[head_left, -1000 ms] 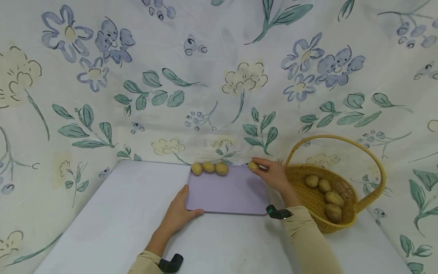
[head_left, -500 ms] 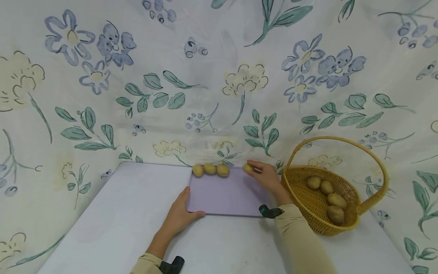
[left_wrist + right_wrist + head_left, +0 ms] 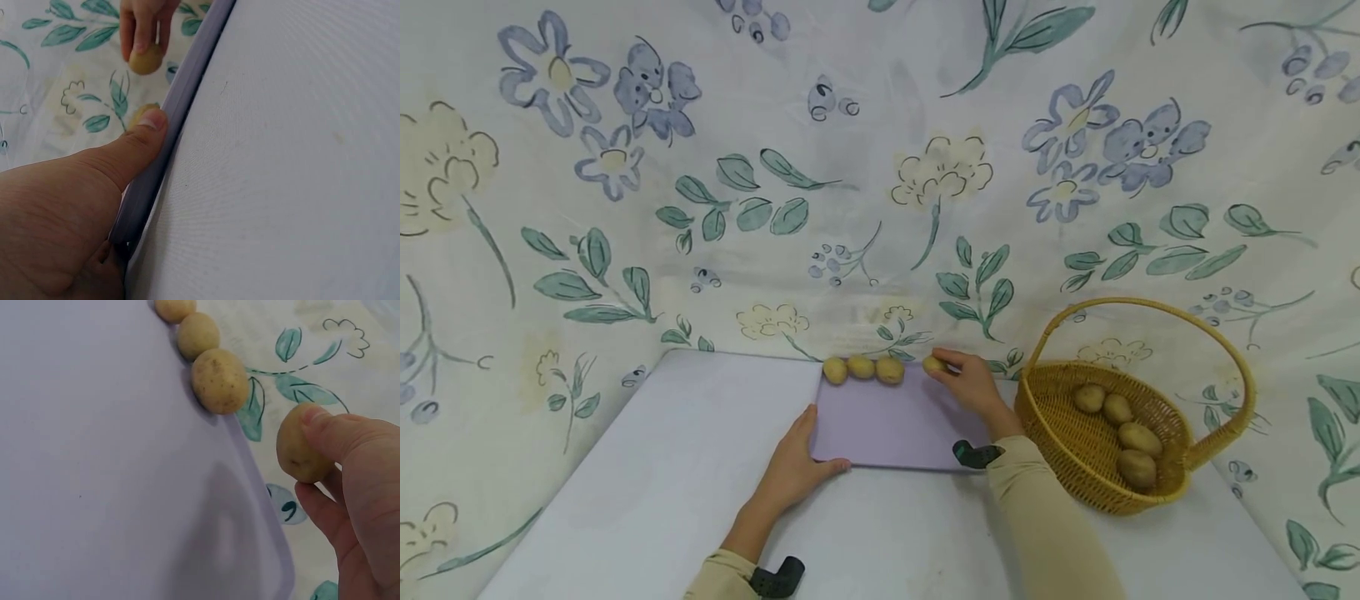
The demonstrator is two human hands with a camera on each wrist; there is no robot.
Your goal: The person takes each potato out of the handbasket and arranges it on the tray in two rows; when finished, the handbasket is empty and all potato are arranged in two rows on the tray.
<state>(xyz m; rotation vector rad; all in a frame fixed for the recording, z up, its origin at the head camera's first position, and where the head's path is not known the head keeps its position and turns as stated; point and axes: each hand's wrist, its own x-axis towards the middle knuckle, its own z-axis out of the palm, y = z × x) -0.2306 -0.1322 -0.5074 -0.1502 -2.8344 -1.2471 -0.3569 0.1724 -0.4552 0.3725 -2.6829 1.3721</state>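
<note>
A lilac tray (image 3: pixel 880 429) lay on a white table (image 3: pixel 647 467), its far edge close to a flower-printed backdrop (image 3: pixel 850 283). The person's left hand (image 3: pixel 795 462) was spread around the tray's near left corner, thumb straight along the near rim and fingers along the left side, apparently to steady it. The right hand (image 3: pixel 972 383) pinched one potato (image 3: pixel 299 445) between thumb and fingertips, raised near the tray's far edge; I could not tell whether it was over the rim or just beyond. That fingertip hold probably suited a small, round thing, leaving its underside exposed. To its left, three potatoes (image 3: pixel 861 367) sat close together along the far edge, seemingly lined up by the rim. A gap separated them from the held one, giving it room sideways, while the backdrop limited movement behind. On the right, near the tray, stood a wicker basket (image 3: pixel 1063 433) with four more potatoes (image 3: pixel 1138 439) inside; its tall arched handle (image 3: pixel 1120 300) left the opening reachable, though the right sleeve (image 3: pixel 1048 508) passed close to its wall
</note>
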